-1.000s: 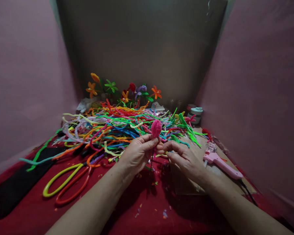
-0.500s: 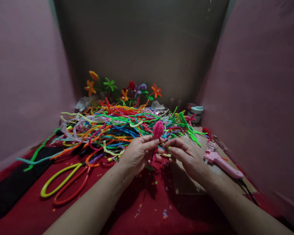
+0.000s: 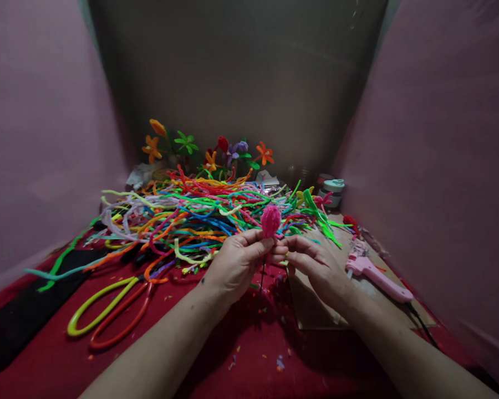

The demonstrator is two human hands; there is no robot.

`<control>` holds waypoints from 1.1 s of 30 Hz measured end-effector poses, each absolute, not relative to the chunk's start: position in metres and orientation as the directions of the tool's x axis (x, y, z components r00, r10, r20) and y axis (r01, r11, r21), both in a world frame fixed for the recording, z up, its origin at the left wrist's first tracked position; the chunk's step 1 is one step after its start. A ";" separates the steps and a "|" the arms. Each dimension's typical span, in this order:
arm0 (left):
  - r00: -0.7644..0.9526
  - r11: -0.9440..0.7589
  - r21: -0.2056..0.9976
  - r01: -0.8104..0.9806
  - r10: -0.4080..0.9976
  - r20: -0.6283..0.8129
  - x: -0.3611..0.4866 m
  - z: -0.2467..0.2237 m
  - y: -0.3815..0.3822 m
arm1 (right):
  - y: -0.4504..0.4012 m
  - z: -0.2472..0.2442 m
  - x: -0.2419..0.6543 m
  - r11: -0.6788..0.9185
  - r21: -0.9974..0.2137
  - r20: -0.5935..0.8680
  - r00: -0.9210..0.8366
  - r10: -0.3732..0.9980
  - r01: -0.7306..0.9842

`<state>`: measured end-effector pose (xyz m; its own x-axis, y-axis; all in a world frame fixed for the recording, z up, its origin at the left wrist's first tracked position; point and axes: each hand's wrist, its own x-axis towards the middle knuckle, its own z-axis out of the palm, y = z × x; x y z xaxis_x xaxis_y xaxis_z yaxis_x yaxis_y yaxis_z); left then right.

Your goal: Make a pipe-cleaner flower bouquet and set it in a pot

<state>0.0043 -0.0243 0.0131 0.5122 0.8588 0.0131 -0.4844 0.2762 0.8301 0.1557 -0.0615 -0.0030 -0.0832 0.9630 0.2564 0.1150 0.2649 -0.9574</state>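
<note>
From the head view, we judge that the step in hand is work at the base of the bright pink, fuzzy, egg-shaped bud [image 3: 270,220], held up in front of the multicoloured heap of fuzzy pipe cleaners [image 3: 199,209]. Our left hand [image 3: 238,261] holds it upright, thumb and fingers pinched narrow just below the bud, with the thin dark stem [image 3: 262,277] hanging beneath. Our right hand [image 3: 316,262] has its fingertips drawn close together at the left hand's fingers; we cannot tell whether they grip anything. The next move, we think, calls for a steady left pinch and small, careful right fingertips.

To the right of the heap, the pale pink plastic glue gun [image 3: 372,272] lies on the flat brown cardboard sheet [image 3: 314,307], out of both hands.

Compared with half a second ago, the bud looks rounder and more upright, its stem shows more clearly, and our right fingertips sit nearer the left hand.
</note>
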 end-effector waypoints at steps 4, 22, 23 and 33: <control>0.538 0.319 0.802 -0.505 0.843 0.003 0.004 0.013 -0.025 | -0.061 -0.003 0.156 0.261 -0.955 0.248 -0.100 0.964 0.141; 0.500 0.302 0.858 -0.415 0.864 -0.062 0.002 0.005 -0.020 | -0.057 0.014 0.165 0.459 -0.814 0.463 -0.079 0.883 0.357; 0.519 0.294 0.867 -0.401 0.853 -0.049 0.002 0.003 -0.020 | -0.056 0.013 0.164 0.472 -0.801 0.473 -0.093 0.876 0.369; 0.578 0.187 0.934 -0.305 0.816 0.025 0.005 0.003 -0.025 | -0.057 0.013 0.157 0.448 -0.792 0.444 -0.113 0.889 0.415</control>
<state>0.0053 -0.0252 0.0029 0.5776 0.8159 0.0254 -0.3046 0.1865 0.9340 0.1568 -0.0566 0.0133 -0.1127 0.8888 0.4441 0.4152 0.4482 -0.7916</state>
